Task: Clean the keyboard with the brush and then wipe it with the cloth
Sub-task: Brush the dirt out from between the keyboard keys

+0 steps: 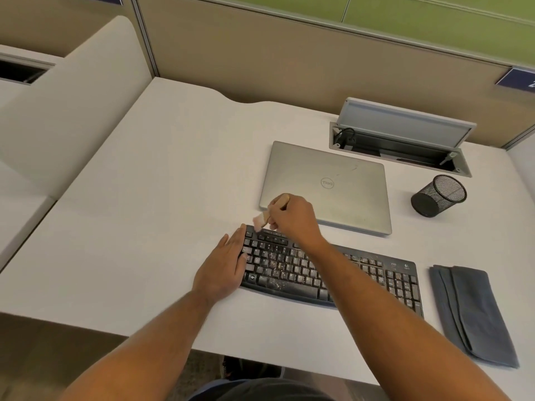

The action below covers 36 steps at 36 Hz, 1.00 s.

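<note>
A black keyboard (362,276) lies on the white desk, with crumbs scattered over its left and middle keys. My right hand (292,218) grips a small wooden-handled brush (267,214) above the keyboard's far left corner, bristles pointing down toward the top key row. My left hand (224,264) lies flat with straight fingers against the keyboard's left end. A folded grey cloth (474,314) rests on the desk to the right of the keyboard, apart from both hands.
A shut silver laptop (341,180) lies just behind the keyboard. A black mesh pen cup (438,195) lies tilted at the right. An open cable hatch (402,143) sits at the back. Partition walls (289,62) enclose the white desk (144,198).
</note>
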Motion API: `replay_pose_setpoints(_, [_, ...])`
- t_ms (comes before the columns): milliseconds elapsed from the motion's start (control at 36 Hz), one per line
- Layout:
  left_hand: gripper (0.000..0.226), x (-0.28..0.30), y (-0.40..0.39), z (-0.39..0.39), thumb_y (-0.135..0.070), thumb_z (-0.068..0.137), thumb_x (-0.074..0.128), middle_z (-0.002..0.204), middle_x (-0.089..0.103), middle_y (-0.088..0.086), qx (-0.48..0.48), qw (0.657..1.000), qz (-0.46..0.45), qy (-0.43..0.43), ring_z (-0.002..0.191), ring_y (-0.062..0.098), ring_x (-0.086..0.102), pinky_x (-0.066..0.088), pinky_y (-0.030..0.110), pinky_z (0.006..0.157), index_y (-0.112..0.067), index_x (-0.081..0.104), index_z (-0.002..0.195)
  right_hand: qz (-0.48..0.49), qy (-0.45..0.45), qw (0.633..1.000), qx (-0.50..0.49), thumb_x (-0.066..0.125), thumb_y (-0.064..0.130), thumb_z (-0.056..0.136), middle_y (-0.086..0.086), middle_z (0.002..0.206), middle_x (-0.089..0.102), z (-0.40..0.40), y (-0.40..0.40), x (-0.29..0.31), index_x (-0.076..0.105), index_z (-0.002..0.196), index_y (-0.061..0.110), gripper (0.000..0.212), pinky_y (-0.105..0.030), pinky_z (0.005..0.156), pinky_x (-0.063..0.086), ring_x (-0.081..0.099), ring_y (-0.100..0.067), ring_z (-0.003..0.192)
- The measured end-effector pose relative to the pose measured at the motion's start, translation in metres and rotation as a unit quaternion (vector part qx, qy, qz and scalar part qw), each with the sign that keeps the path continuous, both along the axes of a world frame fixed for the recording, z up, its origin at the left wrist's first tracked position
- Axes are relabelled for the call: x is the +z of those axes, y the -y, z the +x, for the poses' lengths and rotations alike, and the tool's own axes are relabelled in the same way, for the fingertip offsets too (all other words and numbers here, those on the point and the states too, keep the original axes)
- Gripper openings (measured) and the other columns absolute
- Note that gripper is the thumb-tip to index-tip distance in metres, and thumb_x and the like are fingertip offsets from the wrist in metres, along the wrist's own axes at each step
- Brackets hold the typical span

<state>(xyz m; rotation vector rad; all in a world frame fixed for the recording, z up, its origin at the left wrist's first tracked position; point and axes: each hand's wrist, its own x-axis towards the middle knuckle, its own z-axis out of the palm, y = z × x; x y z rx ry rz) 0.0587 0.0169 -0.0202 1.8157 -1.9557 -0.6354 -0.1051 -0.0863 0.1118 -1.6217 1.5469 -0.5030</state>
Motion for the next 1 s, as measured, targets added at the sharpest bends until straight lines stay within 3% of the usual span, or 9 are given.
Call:
replay_pose_setpoints(83, [0.064,-0.003,0.0,0.001,-0.029,0.103,0.027,0.168,0.022,-0.008,-0.002,1.0,0.003,-0.001,0.151,0.005,0.025,0.008,0.028,0.127,-0.023,0.005,0.163,-0.02,-0.065,0.997,0.038,0.061,0.021,0.1,0.002,0.072,0.073,0.006,-0.01,-0.009,0.073,0.089,0.011,0.019,-0.04,0.076,0.064,0.072,-0.014,0.069])
replay_pose_setpoints(167, [0.064,-0.003,0.001,0.002,-0.025,0.104,0.031,0.168,0.021,-0.009,0.0,1.0,0.0,-0.005,0.151,0.005,0.025,0.008,0.027,0.126,-0.024,0.005,0.163,-0.002,-0.098,0.991,0.093,0.061,0.02,0.099,-0.009,0.07,0.075,0.007,-0.011,-0.01,0.073,0.084,0.003,0.026,-0.044,0.074,0.064,0.074,-0.025,0.066])
replay_pose_setpoints(333, [0.065,-0.005,0.0,0.001,-0.025,0.104,0.031,0.168,0.021,-0.007,0.005,1.0,0.002,-0.004,0.151,0.01,0.025,0.004,0.023,0.125,-0.023,0.003,0.163,0.002,-0.018,0.999,0.032,0.068,0.024,0.1,0.001,0.066,0.075,0.005,0.0,-0.009,0.073,0.082,0.011,0.022,-0.043,0.075,0.066,0.075,-0.016,0.064])
replay_pose_setpoints(472, [0.067,-0.006,0.0,0.0,-0.03,0.106,0.029,0.169,0.009,-0.012,0.02,1.0,0.006,-0.015,0.153,0.007,0.012,0.003,0.023,0.125,-0.034,-0.01,0.16,0.044,0.013,0.997,0.059,0.072,0.023,0.098,-0.007,0.075,0.077,0.009,-0.006,-0.007,0.071,0.092,0.005,0.019,-0.036,0.072,0.066,0.077,-0.017,0.065])
replay_pose_setpoints(583, [0.068,-0.002,-0.002,-0.002,-0.025,0.106,0.034,0.169,0.011,-0.008,0.033,0.999,0.016,-0.018,0.154,0.014,0.015,0.001,0.018,0.12,-0.024,-0.004,0.163,0.038,0.039,0.996,0.064,0.071,0.024,0.098,-0.004,0.074,0.077,0.012,-0.008,-0.007,0.072,0.092,0.006,0.019,-0.037,0.075,0.066,0.076,-0.017,0.068])
replay_pose_setpoints(694, [0.069,0.001,-0.001,-0.002,-0.023,0.106,0.036,0.169,0.014,-0.003,0.025,1.0,0.008,-0.016,0.151,0.015,0.021,0.008,0.023,0.124,-0.02,-0.004,0.162,-0.023,-0.012,0.998,0.051,0.066,0.029,0.1,0.002,0.078,0.073,0.011,-0.011,-0.015,0.071,0.08,0.015,0.025,-0.041,0.079,0.061,0.072,-0.016,0.074])
replay_pose_setpoints(806, [0.07,0.001,-0.001,-0.001,-0.021,0.104,0.04,0.162,0.033,-0.001,0.025,0.999,0.005,-0.019,0.144,0.023,0.034,0.028,0.038,0.122,-0.022,0.0,0.162,0.005,-0.031,0.996,0.079,0.064,0.021,0.097,0.0,0.072,0.074,0.005,-0.007,-0.011,0.073,0.068,0.016,0.031,-0.045,0.079,0.062,0.072,-0.016,0.07])
replay_pose_setpoints(917, [0.069,0.002,-0.002,-0.002,-0.021,0.105,0.036,0.168,0.017,-0.007,0.037,0.999,0.008,-0.01,0.151,0.015,0.018,-0.005,0.008,0.116,-0.023,-0.003,0.162,-0.042,-0.11,0.989,0.088,0.056,0.02,0.097,0.002,0.079,0.072,0.0,0.0,-0.005,0.072,0.077,0.009,0.028,-0.04,0.073,0.058,0.069,-0.019,0.076])
replay_pose_setpoints(1000, [0.067,0.01,-0.003,-0.006,-0.02,0.106,0.037,0.167,0.022,-0.005,0.04,0.999,0.012,-0.016,0.149,0.012,0.019,-0.009,0.005,0.113,-0.022,0.001,0.163,-0.036,-0.164,0.979,0.114,0.056,0.022,0.097,0.0,0.081,0.071,-0.004,0.006,-0.002,0.07,0.083,0.013,0.022,-0.038,0.071,0.056,0.068,-0.022,0.08])
